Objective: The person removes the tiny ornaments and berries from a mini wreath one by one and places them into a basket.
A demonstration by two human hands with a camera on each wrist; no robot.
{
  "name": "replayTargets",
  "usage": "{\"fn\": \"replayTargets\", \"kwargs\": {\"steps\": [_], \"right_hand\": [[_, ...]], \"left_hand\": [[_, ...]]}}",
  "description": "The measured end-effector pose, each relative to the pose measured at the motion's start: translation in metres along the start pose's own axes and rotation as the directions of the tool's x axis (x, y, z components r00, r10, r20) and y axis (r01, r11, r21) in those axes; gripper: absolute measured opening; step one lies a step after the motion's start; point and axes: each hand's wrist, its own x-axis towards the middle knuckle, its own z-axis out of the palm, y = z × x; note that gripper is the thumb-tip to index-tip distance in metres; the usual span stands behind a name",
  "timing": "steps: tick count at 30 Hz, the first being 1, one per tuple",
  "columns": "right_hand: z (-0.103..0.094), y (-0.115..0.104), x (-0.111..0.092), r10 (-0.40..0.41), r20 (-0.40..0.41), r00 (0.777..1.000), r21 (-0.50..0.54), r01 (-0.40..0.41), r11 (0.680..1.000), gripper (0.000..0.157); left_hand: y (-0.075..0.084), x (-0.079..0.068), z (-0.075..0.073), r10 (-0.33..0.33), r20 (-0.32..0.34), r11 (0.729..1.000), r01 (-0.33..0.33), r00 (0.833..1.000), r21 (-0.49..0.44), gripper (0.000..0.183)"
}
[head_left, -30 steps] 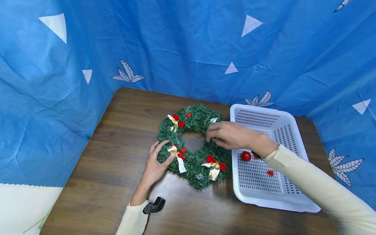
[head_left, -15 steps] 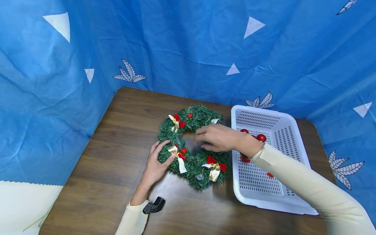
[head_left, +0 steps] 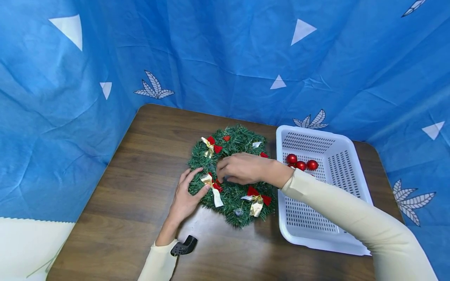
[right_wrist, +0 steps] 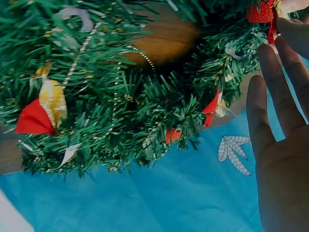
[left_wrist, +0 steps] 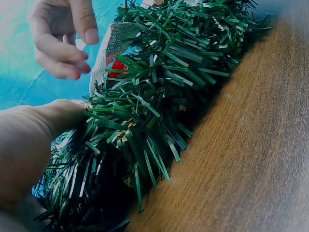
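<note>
A green tinsel wreath (head_left: 242, 137) lies flat on the wooden table, set with red-and-gold bows and small red berry ornaments. My left hand (head_left: 184, 198) holds the wreath's left side, its thumb beside a gold bow (head_left: 216, 198). Over the wreath's centre hole is my right hand (head_left: 242, 168), palm down, fingertips beside that same bow. In the right wrist view a red strawberry-like ornament (right_wrist: 259, 13) shows close to the right fingertips. The left wrist view shows the right hand's thumb and fingers apart, with nothing visible between them.
A white perforated basket (head_left: 282, 210) stands to the right of the wreath, partly hidden by the right forearm. Several shiny red balls (head_left: 312, 165) lie in it. Blue curtain (head_left: 211, 58) hangs behind the table. A black band (head_left: 184, 246) is on the left wrist.
My right hand has moved left from the wreath's right side, across its centre hole, to the left bow. A red piece on the right side is uncovered. The left hand stays put.
</note>
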Motion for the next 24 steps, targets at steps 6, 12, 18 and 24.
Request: {"fn": "replayTargets", "kwargs": {"steps": [6,12,18,24], "right_hand": [[0.001,0.000,0.010,0.009,0.031,0.999,-0.023,-0.008,1.000,0.019],[0.005,0.001,0.017,0.046,0.085,0.995,-0.026,-0.044,0.999,0.021],[0.010,-0.003,0.022,0.072,0.123,0.990,-0.009,-0.071,0.997,0.024],[0.014,-0.007,0.023,0.070,0.114,0.991,-0.028,-0.067,0.997,0.019]], "left_hand": [[0.001,0.000,-0.002,-0.011,0.011,1.000,0.011,1.000,0.001,0.056],[0.002,0.000,-0.001,-0.008,0.006,1.000,0.008,1.000,0.003,0.057],[0.002,0.000,-0.001,-0.005,0.001,1.000,0.005,1.000,-0.001,0.057],[0.002,0.000,-0.001,-0.009,0.004,1.000,0.009,1.000,0.008,0.058]]}}
